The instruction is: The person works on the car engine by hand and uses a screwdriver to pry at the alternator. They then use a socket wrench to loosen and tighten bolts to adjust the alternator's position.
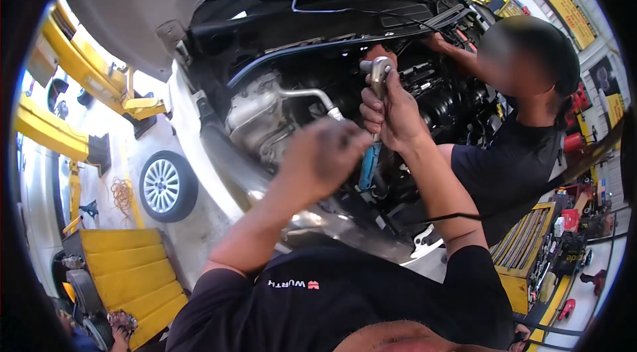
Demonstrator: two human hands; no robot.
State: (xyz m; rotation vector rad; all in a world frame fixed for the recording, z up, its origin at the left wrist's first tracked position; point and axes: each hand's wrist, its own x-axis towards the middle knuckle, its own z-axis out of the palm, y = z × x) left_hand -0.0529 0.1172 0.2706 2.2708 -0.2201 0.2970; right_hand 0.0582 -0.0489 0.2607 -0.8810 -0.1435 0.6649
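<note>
My right hand is closed around a ratchet wrench, held upright over the engine bay. Its chrome head with a short socket points up past my thumb, and its blue handle hangs below my fingers. Just left of the handle is my left hand, smeared by motion. Its fingers reach close to the wrench, and their grip is blurred. Beneath both hands lies the engine, with a silver metal housing and a bent metal pipe at the left.
At the right a co-worker in a dark cap leans in, one arm reaching into the engine bay. A wheel lies on the floor at left, near a yellow lift and a yellow panel. A tool trolley stands at lower right.
</note>
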